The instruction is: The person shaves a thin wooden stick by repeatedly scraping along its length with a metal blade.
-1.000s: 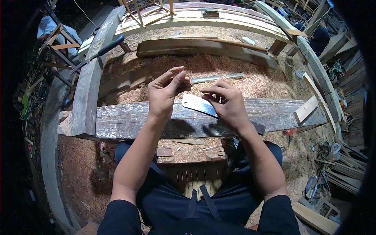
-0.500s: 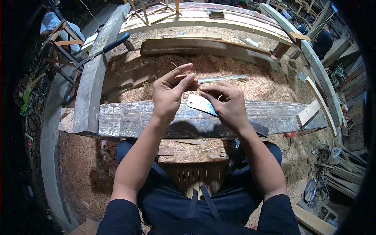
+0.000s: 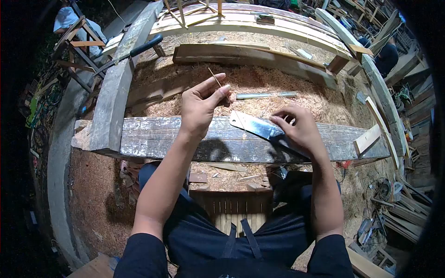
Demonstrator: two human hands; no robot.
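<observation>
My left hand (image 3: 200, 104) pinches a thin wooden stick (image 3: 215, 77) between thumb and fingers above the thick beam. The stick slants, its upper end poking out past the fingers. To the right, my right hand (image 3: 301, 128) hovers over a broad metal blade (image 3: 252, 125), its fingers loosely curled with a small gap at the thumb and nothing visible between them. That blade lies on the beam and has a small hole near its left end; its other end is hidden beneath my right hand. A thin line, perhaps a fibre, crosses the blade.
The worn beam (image 3: 162, 139) runs across in front of my knees. Beyond it, a flat metal-looking strip (image 3: 266, 95) and a long plank (image 3: 241, 58) lie among wood shavings. A pale wood block (image 3: 367, 139) sits at the beam's right end. Another person (image 3: 385, 58) is at upper right.
My right hand has let go of the stick's lower end and moved right, over the blade. My left hand keeps the stick, nearly in place. The view has shifted slightly.
</observation>
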